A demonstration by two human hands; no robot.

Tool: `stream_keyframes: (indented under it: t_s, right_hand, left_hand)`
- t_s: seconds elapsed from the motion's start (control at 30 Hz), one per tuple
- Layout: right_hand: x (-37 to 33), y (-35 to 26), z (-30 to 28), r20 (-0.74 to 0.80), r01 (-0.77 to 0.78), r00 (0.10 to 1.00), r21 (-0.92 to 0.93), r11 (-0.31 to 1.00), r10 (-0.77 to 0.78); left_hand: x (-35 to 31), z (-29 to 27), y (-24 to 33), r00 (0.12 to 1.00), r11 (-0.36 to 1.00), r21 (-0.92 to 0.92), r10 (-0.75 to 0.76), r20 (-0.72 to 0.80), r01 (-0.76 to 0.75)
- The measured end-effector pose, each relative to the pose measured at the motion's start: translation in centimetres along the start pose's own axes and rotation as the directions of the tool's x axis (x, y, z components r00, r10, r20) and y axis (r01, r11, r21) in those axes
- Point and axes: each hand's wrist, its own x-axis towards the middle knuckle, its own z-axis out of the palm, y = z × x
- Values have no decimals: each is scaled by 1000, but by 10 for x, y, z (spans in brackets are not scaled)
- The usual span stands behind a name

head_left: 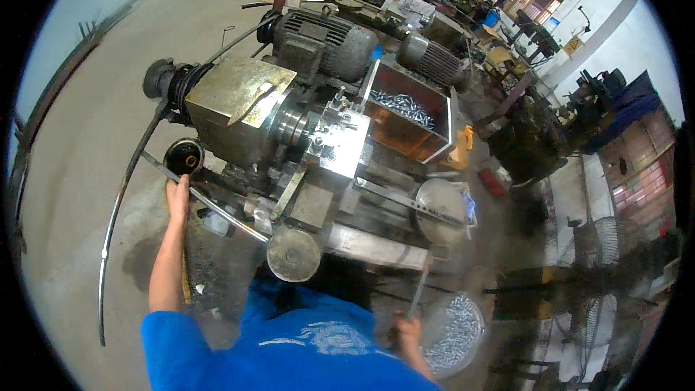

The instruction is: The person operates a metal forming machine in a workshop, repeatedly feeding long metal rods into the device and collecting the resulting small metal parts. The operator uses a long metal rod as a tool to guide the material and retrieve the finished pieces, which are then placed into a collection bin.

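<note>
"What room am I having around the chuck (293,127)?"

"Left of the chuck, I'm seeing the floor (79,195) spreading wide. Right of it, the box (402,137) is crowding close, its rim standing above heaped pins (402,107). Below the chuck, the disc (293,255) is jutting toward the blue shirt (311,351), narrowing that gap."

"And the left hand (178,199)?"

"It's sitting left of the chuck and lower, touching the bottom of the wheel (184,158), where the bar (235,221) is crossing. I cannot tell whether its grip is closing on either one."

"The right hand (409,329)?"

"That one's lying well below the chuck, to the right, wrapping round the lower end of the rod (420,288). Farther right of the chuck, the bowl (436,321) is holding more pins."

"How are the wheel and rod looking to you?"

"The wheel is showing dark and round, with a brassy centre. The rod is looking slim, greyish and blurred, slanting up toward a blocky end."
</note>
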Motion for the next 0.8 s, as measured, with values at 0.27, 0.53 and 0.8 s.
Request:
stream_keyframes:
  t_s: [0.27, 0.53, 0.8]
  right_hand:
    - [39, -98, -134, -315, -210, 933, -869, 447, -173]
    - [190, -96, -177, -548, -474, 671, -835, 279, -500]
    - [99, -67, -42, -241, 119, 928, -528, 841, -283]
  left_hand:
    - [-5, -2, -9, 999, 1000, 6, 31, 31, -31]
    - [-27, 1, 20, 951, 966, -166, -150, 269, 200]
    - [-32, -23, -55, 857, 522, 720, 43, 513, -457]
